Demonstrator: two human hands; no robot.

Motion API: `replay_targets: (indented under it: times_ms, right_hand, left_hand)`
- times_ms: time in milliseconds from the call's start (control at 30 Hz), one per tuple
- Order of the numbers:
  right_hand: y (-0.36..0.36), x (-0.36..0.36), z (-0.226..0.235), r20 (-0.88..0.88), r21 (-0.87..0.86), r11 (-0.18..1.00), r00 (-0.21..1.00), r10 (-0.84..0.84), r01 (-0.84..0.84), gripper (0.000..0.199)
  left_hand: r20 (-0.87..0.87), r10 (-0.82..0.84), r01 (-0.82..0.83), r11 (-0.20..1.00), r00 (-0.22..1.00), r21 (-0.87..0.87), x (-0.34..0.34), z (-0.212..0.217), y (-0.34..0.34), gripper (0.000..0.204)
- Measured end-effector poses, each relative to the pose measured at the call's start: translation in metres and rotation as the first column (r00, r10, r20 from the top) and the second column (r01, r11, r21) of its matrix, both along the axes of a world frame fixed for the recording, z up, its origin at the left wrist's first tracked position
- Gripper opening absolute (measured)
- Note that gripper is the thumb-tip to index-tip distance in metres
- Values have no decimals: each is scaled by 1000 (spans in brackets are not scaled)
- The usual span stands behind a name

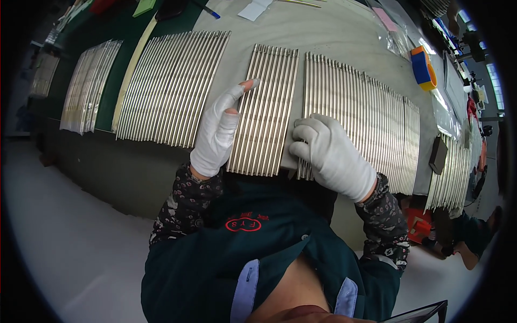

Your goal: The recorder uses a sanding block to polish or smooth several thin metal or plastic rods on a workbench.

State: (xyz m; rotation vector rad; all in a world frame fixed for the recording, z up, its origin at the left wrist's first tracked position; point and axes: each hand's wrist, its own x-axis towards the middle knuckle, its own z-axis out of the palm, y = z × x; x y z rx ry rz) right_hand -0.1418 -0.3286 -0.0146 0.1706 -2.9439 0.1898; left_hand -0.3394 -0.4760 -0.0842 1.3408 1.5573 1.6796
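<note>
A narrow row of silvery metal rods (269, 97) lies side by side in front of me, pointing away toward the table's far side. Along its left edge rests my left hand (215, 137) in a white glove, open, its fingers stretched out and a bare fingertip on the rods. My right hand (336, 156), in a whitish glove, is closed over the left edge of a wider row of rods (377, 118). Its curled fingers point to the gap between the two rows; whatever they grip is hidden beneath the hand. Another wide row of rods (172, 81) lies left of my left hand.
Wrapped rod bundles (91, 86) lie farther left. At the right are a blue-and-orange tape-like ring (423, 68), a dark block (438, 155) and more rods (449, 180). A pen (207, 9) and white paper (254, 9) lie at the back. Another person (474, 237) is at the far right.
</note>
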Motion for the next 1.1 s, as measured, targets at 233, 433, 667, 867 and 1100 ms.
replay_targets:
  times_ms: [233,433,667,867,1100]
  right_hand:
    - [-7,-15,0,-14,-10,1000,1000,1,-1,22]
    - [-10,-26,2,-11,29,999,1000,20,-19,21]
    - [-16,-38,-2,-60,2,999,997,43,-43,23]
    - [-20,-41,6,-68,89,996,997,19,-13,17]
    - [-26,-37,39,-40,39,997,997,66,-65,24]
  left_hand:
    - [12,-9,9,1000,1000,5,-5,2,-6,80]
    - [16,-32,32,999,999,3,-7,4,-8,79]
    - [30,-29,29,1000,999,3,-11,1,-11,82]
    - [14,61,-62,997,998,55,-6,8,-8,77]
    - [-745,26,-222,961,667,-165,17,67,-22,61]
